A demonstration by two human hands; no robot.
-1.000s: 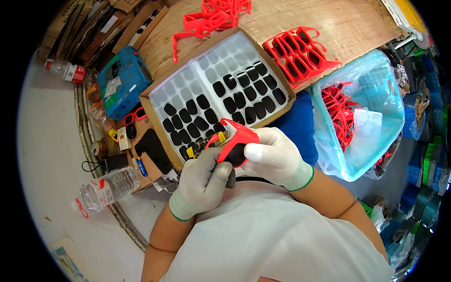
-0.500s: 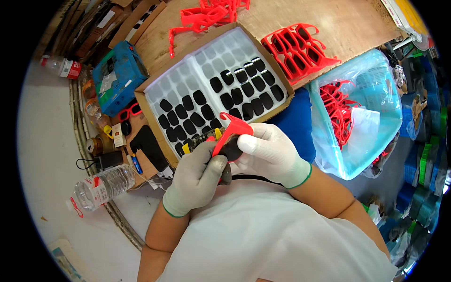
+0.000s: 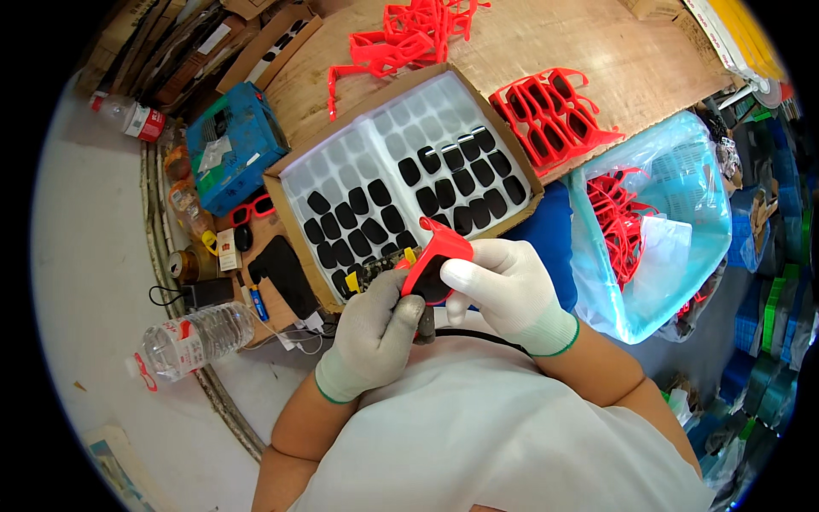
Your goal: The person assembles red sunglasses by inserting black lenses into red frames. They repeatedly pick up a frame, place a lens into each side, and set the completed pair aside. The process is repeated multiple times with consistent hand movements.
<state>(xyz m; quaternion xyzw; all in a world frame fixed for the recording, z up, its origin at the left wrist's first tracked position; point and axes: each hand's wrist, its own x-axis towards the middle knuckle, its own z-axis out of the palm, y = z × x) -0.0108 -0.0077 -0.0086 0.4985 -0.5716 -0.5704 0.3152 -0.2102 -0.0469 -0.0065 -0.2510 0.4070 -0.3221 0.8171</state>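
Centrally, a cardboard box (image 3: 294, 256) sat on the wooden table (image 3: 648, 60), holding two clear plastic trays (image 3: 401, 119) of small pockets. Many pockets nearer the person were filled with dark lenses (image 3: 452, 183); the far rows of the box stood unfilled. To the right of the box, a pale blue plastic bag (image 3: 682, 179) gaped open with red frames (image 3: 618, 226) heaped inside. Beyond the box's far right corner lay a stack of red frames (image 3: 554, 111), and past its far edge a loose tangle of more red frames (image 3: 401, 34).

Both gloved hands met just at the box's near edge. The left hand (image 3: 375, 328) was curled shut around the lower part of a red glasses frame (image 3: 435, 256), with a dark tool grip showing under its fingers. The right hand (image 3: 503, 286) pinched the same frame from the right, thumb pressed on the dark lens set in it. Both forearms came up from the lower edge, elbows spread.

Left of the box were a blue carton (image 3: 230, 145), a black pouch (image 3: 286, 273) and a clear water bottle (image 3: 192, 337) on the pale floor. Open wood remained beyond the box's far right side.
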